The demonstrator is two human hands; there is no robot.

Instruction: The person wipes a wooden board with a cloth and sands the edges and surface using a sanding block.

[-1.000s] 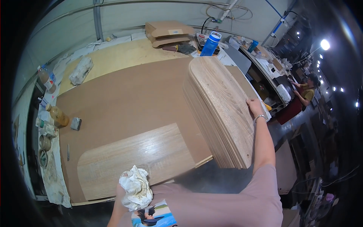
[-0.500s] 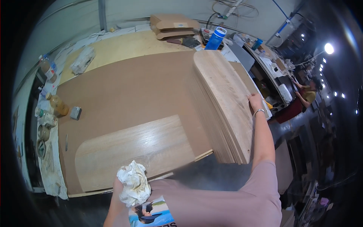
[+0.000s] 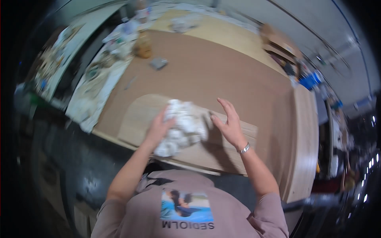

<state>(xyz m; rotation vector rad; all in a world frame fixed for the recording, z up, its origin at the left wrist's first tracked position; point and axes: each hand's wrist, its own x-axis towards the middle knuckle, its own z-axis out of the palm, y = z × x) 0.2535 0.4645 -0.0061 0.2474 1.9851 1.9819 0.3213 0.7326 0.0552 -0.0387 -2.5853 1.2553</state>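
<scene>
My left hand point(image 3: 158, 129) grips a crumpled white rag point(image 3: 180, 123), somewhat blurred, over a light wood-grain board point(image 3: 137, 115) with a rounded corner. That board lies flat near the front edge of the worktable. My right hand point(image 3: 230, 125) hovers over the board's right part, fingers apart and holding nothing, a wristband on its wrist. To the right stands a stack of similar wooden boards point(image 3: 303, 139), apart from both hands.
Brown sheeting point(image 3: 206, 67) covers the table. A small grey block point(image 3: 158, 63) and an amber bottle point(image 3: 143, 45) sit at the far left. Cardboard point(image 3: 279, 41) and a blue bottle point(image 3: 310, 80) stand at the far right. Another person appears at the right rim.
My view has swung left. My right hand has left the stack of boards and come over the single board. My left hand has brought the rag up from my body onto the board.
</scene>
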